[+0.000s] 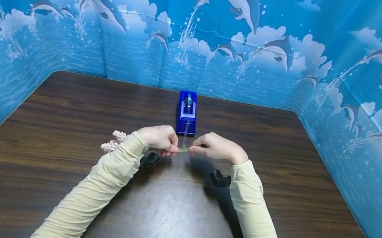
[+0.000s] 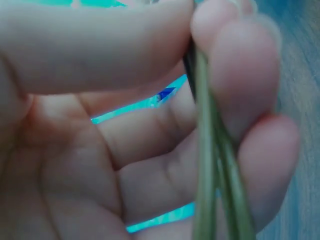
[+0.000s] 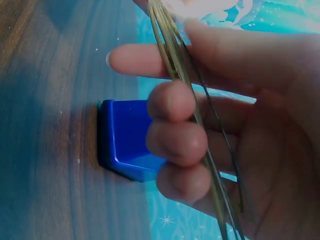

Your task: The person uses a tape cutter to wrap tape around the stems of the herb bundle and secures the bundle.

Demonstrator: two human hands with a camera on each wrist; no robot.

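A bundle of thin green flower stems (image 1: 183,150) stretches between the two hands, close above the table. My left hand (image 1: 161,137) pinches the stems between thumb and fingers, and in the left wrist view they cross the fingertips. Pale pink flower heads (image 1: 109,146) stick out to the left, beyond the left sleeve. On the right, my right hand (image 1: 220,147) holds the stem ends, with fingers (image 3: 172,142) curled round them. From a blue tape dispenser (image 1: 185,124) just beyond the hands, a clear strip of tape (image 1: 185,137) runs toward the stems between the two hands.
The dark wood-grain table (image 1: 310,223) has its far edge just behind the dispenser. A blue curtain (image 1: 199,70) printed with dolphins surrounds it at the back and sides. Dark wrist cameras (image 1: 220,179) sit under both wrists.
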